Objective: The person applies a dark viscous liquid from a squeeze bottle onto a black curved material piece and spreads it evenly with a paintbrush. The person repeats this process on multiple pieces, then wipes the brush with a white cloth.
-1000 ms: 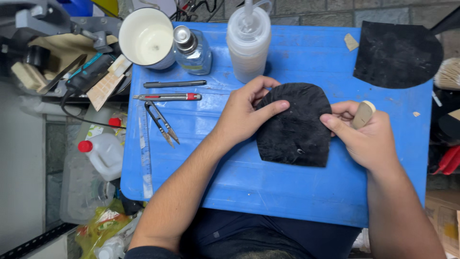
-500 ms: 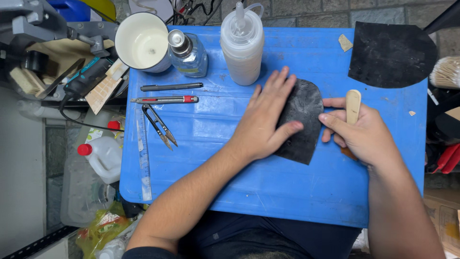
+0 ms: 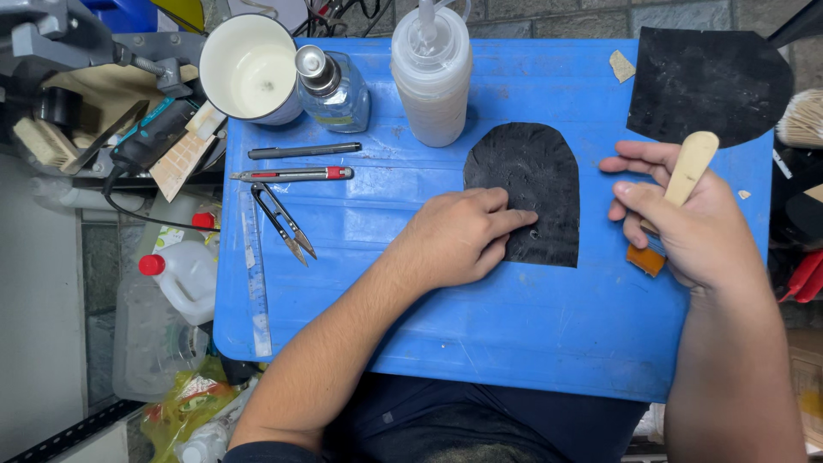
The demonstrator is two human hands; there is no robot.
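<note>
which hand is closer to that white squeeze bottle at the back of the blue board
Left. The left hand presses on the near black leather piece, just in front of the squeeze bottle. The right hand, holding a wooden-handled tool, is farther off to the bottle's right.

Black leather piece [image 3: 531,184]; blue board [image 3: 514,326]; white cup [image 3: 249,69].

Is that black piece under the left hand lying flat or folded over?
Flat: the black piece lies spread on the blue board, whole arched outline showing, left hand pressing its lower edge.
</note>
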